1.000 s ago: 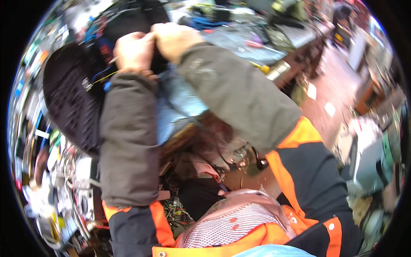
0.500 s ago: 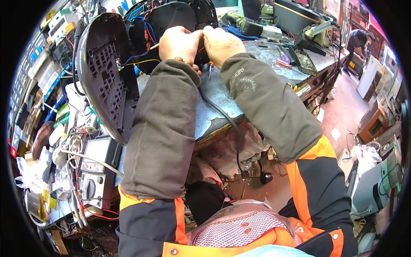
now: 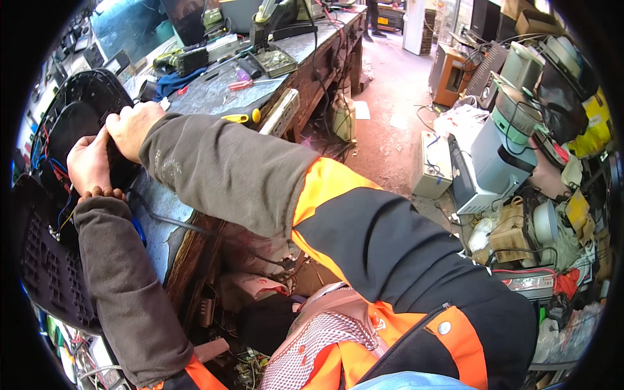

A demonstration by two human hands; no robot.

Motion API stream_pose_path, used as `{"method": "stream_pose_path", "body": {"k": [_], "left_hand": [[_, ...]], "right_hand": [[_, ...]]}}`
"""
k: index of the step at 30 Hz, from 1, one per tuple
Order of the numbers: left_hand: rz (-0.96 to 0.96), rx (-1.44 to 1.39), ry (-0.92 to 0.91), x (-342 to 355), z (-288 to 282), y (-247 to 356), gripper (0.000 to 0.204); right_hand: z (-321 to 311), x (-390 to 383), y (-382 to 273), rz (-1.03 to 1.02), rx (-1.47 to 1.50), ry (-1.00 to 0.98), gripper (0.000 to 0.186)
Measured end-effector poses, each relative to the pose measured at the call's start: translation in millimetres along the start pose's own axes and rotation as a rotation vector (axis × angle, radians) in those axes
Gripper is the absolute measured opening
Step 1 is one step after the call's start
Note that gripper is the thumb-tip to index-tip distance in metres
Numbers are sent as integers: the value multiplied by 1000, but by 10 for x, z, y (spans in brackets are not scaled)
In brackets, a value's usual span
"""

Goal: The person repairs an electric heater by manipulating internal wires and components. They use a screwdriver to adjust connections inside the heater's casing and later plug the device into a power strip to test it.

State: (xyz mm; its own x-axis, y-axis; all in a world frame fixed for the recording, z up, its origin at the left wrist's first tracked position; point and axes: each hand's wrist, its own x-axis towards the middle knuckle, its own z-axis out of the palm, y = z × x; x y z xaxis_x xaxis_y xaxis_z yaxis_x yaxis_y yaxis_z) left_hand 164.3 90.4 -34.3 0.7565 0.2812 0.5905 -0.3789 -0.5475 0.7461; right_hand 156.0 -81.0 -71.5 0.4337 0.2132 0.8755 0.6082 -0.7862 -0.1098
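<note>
An opened black plastic housing lies at the far left, its inner part (image 3: 71, 120) showing red, blue and yellow wires. The ribbed, slotted other half (image 3: 55, 260) leans nearer to me. My left hand (image 3: 90, 164), with a brown bead bracelet at the wrist, is closed at the housing's inner edge. Against it, my right hand (image 3: 135, 129) is closed too, fingertips meeting the left thumb. Whatever they pinch is hidden behind the fingers. A black cord (image 3: 172, 224) runs from beneath the hands over the bench edge.
On the worn blue-grey bench (image 3: 162, 244) lie a yellow-handled tool (image 3: 244, 118), a pink-handled screwdriver (image 3: 240, 85) and a blue cloth (image 3: 175, 82). Appliances and boxes crowd the right, among them a grey bin-like unit (image 3: 497, 153) and a white box (image 3: 433, 166) on the floor.
The view has swung to the right, so the hands and housing now appear at the far left and more floor shows. Both hands stay together at the housing.
</note>
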Motion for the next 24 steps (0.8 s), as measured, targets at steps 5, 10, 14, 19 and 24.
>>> {"method": "stream_pose_path", "body": {"k": [5, 10, 14, 19, 24], "left_hand": [[21, 13, 27, -21, 66, 63, 33], [3, 21, -2, -3, 29, 25, 34], [-18, -27, -37, 67, -10, -67, 33], [-13, -16, -25, 108, 14, -104, 33], [-18, -43, -20, 66, 79, -23, 32]], "right_hand": [[-24, 74, 45, 43, 46, -79, 26], [-59, 1, 23, 33, 11, -25, 24], [-21, 8, -4, -19, 25, 49, 24], [32, 30, 33, -39, 52, 35, 27], [81, 36, 89, -40, 32, 30, 29]]}}
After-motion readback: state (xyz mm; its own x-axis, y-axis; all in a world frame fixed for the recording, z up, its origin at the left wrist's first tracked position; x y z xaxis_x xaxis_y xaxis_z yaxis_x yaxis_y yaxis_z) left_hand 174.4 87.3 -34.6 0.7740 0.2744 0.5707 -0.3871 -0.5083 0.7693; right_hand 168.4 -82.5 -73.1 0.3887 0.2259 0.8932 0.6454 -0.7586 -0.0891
